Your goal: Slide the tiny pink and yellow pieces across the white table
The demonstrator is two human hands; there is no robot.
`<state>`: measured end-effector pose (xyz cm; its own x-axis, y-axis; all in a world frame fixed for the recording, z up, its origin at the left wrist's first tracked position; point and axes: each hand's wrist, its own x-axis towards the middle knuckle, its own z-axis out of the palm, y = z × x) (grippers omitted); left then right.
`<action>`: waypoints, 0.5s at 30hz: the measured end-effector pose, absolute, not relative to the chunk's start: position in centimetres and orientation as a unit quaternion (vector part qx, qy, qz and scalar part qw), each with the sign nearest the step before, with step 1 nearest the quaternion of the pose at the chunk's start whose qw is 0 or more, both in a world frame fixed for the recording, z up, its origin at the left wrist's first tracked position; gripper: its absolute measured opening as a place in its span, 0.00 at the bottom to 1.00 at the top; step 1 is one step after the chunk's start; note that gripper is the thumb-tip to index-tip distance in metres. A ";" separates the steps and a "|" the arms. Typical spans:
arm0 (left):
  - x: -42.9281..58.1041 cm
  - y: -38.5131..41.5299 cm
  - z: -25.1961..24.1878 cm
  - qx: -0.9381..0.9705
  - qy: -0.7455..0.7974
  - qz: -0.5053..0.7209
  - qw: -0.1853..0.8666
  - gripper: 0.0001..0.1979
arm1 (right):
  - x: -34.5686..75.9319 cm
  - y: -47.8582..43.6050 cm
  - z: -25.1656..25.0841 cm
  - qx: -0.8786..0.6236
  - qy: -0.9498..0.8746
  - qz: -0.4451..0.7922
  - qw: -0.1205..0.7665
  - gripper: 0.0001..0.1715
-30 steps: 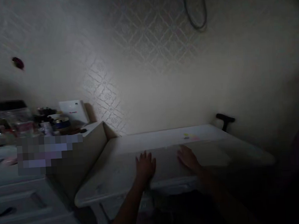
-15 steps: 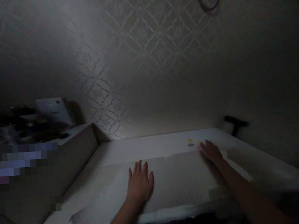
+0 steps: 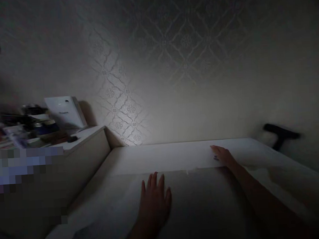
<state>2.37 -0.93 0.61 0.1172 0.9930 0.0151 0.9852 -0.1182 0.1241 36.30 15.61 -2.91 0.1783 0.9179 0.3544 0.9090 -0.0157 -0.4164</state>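
Note:
My left hand [image 3: 155, 199] lies palm down with its fingers spread on a pale, thin sheet [image 3: 197, 203] that covers the front of the white tabletop [image 3: 156, 157]. Toward the back right, my right hand [image 3: 221, 155] is low over the white surface, fingers drawn together and pointing left. What its fingers hold, if anything, is hidden. A small dark mark or piece [image 3: 216, 158] shows just below them. The sheet's back edge runs across the table between both hands.
At the left, a higher white cabinet [image 3: 85, 138] holds a white box [image 3: 65, 112] and cluttered small items. A black T-shaped object [image 3: 281, 133] stands by the table's right edge. Behind rises a patterned wall [image 3: 184, 42].
My right hand has moved left over the small pieces, and the yellow one no longer shows. My left hand stays spread on the sheet. The view has shifted and the front has darkened.

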 end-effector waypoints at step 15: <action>2.5 -1.0 0.6 0.749 0.657 0.075 0.042 0.29 | 19.9 14.1 -1.9 -0.570 -0.638 0.294 0.425 0.30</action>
<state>2.50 -1.02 0.55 0.1258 0.9904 0.0570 0.9779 -0.1334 0.1609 19.87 14.06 -1.87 0.0120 0.9783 0.2070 0.4782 0.1762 -0.8604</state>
